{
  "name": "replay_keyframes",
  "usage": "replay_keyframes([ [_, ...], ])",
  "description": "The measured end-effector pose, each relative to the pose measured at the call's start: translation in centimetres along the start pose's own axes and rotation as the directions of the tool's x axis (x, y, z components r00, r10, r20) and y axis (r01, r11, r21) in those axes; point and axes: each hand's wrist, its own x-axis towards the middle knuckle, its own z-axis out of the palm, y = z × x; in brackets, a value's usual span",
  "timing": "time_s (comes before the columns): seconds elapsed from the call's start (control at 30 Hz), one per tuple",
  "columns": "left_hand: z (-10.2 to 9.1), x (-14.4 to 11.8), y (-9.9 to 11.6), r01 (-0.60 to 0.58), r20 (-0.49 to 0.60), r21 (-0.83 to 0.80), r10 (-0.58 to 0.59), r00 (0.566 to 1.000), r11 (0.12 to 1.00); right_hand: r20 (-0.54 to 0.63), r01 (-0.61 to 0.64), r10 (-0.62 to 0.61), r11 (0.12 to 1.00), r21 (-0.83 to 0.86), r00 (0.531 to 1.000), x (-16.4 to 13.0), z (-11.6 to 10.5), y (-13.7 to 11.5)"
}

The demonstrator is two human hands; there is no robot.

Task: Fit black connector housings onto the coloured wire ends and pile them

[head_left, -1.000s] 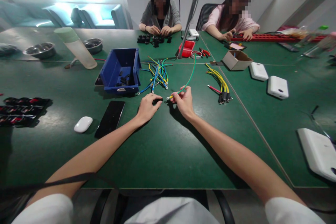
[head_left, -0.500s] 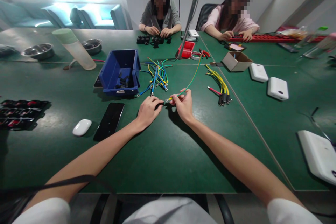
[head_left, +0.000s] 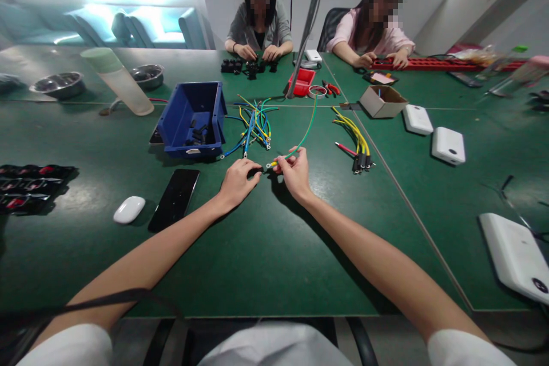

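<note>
Holding a small part in each hand, a person seen from their own head height works at a green table (head_left: 274, 257), bare forearms reaching up from the lower corners of the frame. At the centre, the left hand (head_left: 235, 186) pinches a small black piece (head_left: 255, 171) between thumb and fingers. Just right of it, the right hand (head_left: 295, 176) grips a green wire (head_left: 313, 117) close to its ring-shaped metal tip (head_left: 269, 166), which points left towards the black piece; the rest of the wire arcs towards the upper centre. The tip and the black piece are near each other, seemingly not joined.

Judging by how things lie, the work is partway along. Right of centre, a bundle of yellow wires (head_left: 359, 132) appears finished, with black sleeves (head_left: 362, 161) near the ring ends; the exact count is hard to tell. Left of the raised wire, a tangled pile of blue, green and yellow wires (head_left: 249, 130) shows bare ring ends, so these seem left to do, as does the wire in hand. Further left, a blue bin (head_left: 217, 120) holds more black pieces.

A dark phone (head_left: 174, 200) lies left of the left hand. At the top, two co-workers sit across the table, hands on their own parts.
</note>
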Motion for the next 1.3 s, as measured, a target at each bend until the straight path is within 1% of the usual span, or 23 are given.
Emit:
replay_keyframes([
  [0.5, 0.07, -0.10, -0.13, -0.004, 0.003, 0.015, 0.004, 1.000, 1.000, -0.006, 0.003, -0.003, 0.999, -0.036, 1.000, 0.06, 0.04, 0.05],
  [0.77, -0.21, -0.11, -0.02, -0.007, 0.028, 0.013, 0.007, 1.000, 1.000, -0.005, 0.003, -0.003, 0.999, -0.048, 1.000, 0.10, 0.02, 0.10],
  [1.03, -0.26, 0.02, 0.11, 0.024, 0.006, -0.035, -0.024, 1.000, 0.999, 0.001, 0.001, -0.001, 0.998, -0.056, 1.000, 0.04, 0.00, -0.08],
  [1.3, -0.12, 0.04, 0.11, 0.028, -0.004, -0.066, -0.028, 1.000, 0.997, 0.031, -0.006, 0.007, 1.000, -0.027, 0.999, 0.07, 0.04, 0.03],
])
